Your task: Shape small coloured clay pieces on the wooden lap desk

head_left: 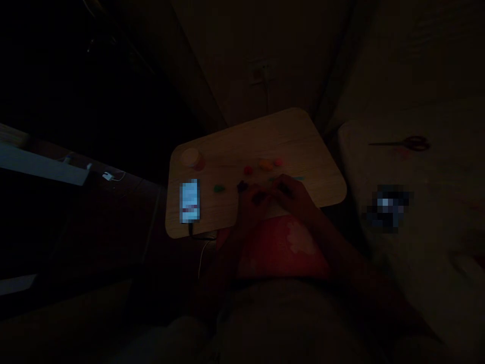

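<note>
- The left hand [252, 203] and right hand [294, 194] are held together at the near edge of the surface [303, 136].
- Too dark: how far the fingers are closed, or on what, cannot be told.
- A dark lump [242, 186] lies just beside the left hand, on its outer side; a green lump [219, 188] lies further that way.

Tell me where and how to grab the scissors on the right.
Take the scissors by their reddish handle loops at the right end, coming from above and from the right. They lie flat on the pale surface, and the blades point left.
</note>
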Tool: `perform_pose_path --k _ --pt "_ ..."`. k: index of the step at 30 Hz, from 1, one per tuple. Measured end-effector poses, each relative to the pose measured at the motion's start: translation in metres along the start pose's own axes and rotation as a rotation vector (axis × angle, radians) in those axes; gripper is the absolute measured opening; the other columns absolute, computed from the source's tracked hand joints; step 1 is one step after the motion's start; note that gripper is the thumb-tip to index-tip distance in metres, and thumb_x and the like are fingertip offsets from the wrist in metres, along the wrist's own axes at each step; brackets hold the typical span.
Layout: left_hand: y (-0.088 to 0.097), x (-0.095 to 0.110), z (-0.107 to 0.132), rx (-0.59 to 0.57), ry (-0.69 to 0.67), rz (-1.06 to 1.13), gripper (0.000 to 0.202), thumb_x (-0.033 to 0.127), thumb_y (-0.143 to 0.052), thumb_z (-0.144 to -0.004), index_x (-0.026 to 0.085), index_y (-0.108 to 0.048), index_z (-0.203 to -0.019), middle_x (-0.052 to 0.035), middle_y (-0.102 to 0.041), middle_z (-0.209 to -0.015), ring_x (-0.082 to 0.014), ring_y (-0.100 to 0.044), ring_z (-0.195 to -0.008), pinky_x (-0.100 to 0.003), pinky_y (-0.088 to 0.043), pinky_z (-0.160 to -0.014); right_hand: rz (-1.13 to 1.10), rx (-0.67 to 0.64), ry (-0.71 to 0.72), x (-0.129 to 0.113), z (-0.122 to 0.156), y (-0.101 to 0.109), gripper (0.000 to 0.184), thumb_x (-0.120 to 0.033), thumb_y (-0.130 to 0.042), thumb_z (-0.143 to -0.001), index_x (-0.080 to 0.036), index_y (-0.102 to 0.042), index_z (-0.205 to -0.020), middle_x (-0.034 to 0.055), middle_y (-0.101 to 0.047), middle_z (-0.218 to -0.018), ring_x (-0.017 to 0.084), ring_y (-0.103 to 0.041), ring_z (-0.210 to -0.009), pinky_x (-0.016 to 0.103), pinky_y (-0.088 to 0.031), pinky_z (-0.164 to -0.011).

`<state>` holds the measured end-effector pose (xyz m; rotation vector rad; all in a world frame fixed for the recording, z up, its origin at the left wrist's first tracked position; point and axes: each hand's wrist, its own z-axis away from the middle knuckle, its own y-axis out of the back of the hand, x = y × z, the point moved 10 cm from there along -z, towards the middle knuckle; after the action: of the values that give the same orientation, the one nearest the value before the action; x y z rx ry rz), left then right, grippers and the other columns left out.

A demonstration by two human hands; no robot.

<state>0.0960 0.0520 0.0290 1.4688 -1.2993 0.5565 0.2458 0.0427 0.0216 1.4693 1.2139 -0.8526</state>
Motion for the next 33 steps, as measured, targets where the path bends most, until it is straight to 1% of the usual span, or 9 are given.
perform_pose_path --k 2,8,11,14,17,20,25,28,33 --pt "0.001 0.001 0.0 0.012 -0.002 0.0 0.021 0.036 -0.077 -0.094 0.019 -0.071 -0.082 -0.0035 -0.073 -0.083 -0.0184 -0.068 -0.078 -0.033 -0.054 -0.077 -0.007 -0.01 0.002 0.001 0.0 -0.001 0.015 -0.037 -0.071 -0.09 -0.022 -0.07 -0.093 0.0031 -0.071 -0.088 0.019 -0.063 -0.079 0.032 -0.047 -0.075" --pt "-0.002 0.0 0.0 0.002 0.021 -0.009 0.027 0.043 -0.077 -0.094 0.02 -0.07 -0.081 -0.003 -0.071 -0.081 -0.018 -0.065 -0.076 -0.032 -0.052 -0.073 0.025 -0.03 -0.015 0.008 0.0 -0.003 0.011 -0.033 -0.07 -0.09 -0.022 -0.074 -0.089 0.0045 -0.075 -0.088 0.022 -0.068 -0.082 0.034 -0.05 -0.077" --pt "-0.001 -0.001 0.001 0.008 0.021 0.003 0.03 0.046 -0.077 -0.094 0.02 -0.069 -0.08 -0.0029 -0.071 -0.081 -0.0179 -0.065 -0.076 -0.033 -0.052 -0.075 0.022 -0.041 -0.022 0.009 -0.001 -0.003 0.012 -0.033 -0.07 -0.09 -0.023 -0.077 -0.088 0.0053 -0.078 -0.09 0.022 -0.069 -0.083 0.035 -0.051 -0.079" --pt "-0.001 -0.004 0.001 0.008 0.041 0.012 0.03 0.048 -0.077 -0.093 0.021 -0.069 -0.081 -0.0027 -0.071 -0.082 -0.0181 -0.064 -0.077 -0.033 -0.052 -0.076 0.008 -0.021 -0.054 0.011 -0.001 -0.001 0.013 -0.036 -0.073 -0.089 -0.024 -0.078 -0.089 0.0052 -0.079 -0.089 0.022 -0.07 -0.081 0.035 -0.052 -0.076" --pt "0.001 -0.006 0.001 0.011 0.059 0.012 0.028 0.046 -0.077 -0.093 0.021 -0.069 -0.082 -0.0028 -0.071 -0.082 -0.0187 -0.064 -0.078 -0.033 -0.052 -0.077 -0.064 0.021 -0.084 0.014 0.001 0.002 0.019 -0.042 -0.076 -0.088 -0.024 -0.078 -0.093 0.0052 -0.08 -0.09 0.023 -0.071 -0.084 0.035 -0.054 -0.077" --pt "0.003 -0.008 0.0 0.01 0.069 0.024 0.027 0.044 -0.078 -0.092 0.021 -0.067 -0.082 -0.0031 -0.071 -0.085 -0.0192 -0.065 -0.08 -0.033 -0.052 -0.078 -0.128 0.048 -0.119 0.018 0.003 0.004 0.023 -0.043 -0.076 -0.087 -0.023 -0.076 -0.098 0.0054 -0.08 -0.094 0.022 -0.071 -0.085 0.034 -0.055 -0.077" --pt "0.005 -0.008 0.001 0.028 0.062 0.049 0.022 0.04 -0.075 -0.092 0.021 -0.067 -0.084 -0.0042 -0.071 -0.086 -0.0209 -0.066 -0.083 -0.035 -0.054 -0.079 -0.101 0.062 -0.132 0.02 0.004 0.005 0.02 -0.042 -0.075 -0.086 -0.021 -0.073 -0.087 0.0031 -0.075 -0.081 0.018 -0.064 -0.072 0.032 -0.05 -0.069" --pt "0.004 -0.01 0.002 0.032 0.075 0.05 0.022 0.041 -0.074 -0.093 0.021 -0.067 -0.086 -0.0046 -0.072 -0.088 -0.0209 -0.067 -0.084 -0.035 -0.054 -0.079 -0.114 0.049 -0.132 0.02 0.004 0.003 0.02 -0.041 -0.075 -0.086 -0.022 -0.074 -0.089 0.0032 -0.076 -0.082 0.018 -0.065 -0.072 0.031 -0.05 -0.068" --pt "0.007 -0.008 0.002 0.058 0.057 0.053 0.023 0.041 -0.075 -0.093 0.021 -0.068 -0.085 -0.0044 -0.072 -0.086 -0.0214 -0.068 -0.084 -0.037 -0.056 -0.082 -0.08 0.036 -0.099 0.017 0.003 0.003 0.018 -0.039 -0.076 -0.085 -0.022 -0.075 -0.089 0.004 -0.078 -0.086 0.019 -0.067 -0.075 0.032 -0.052 -0.071"
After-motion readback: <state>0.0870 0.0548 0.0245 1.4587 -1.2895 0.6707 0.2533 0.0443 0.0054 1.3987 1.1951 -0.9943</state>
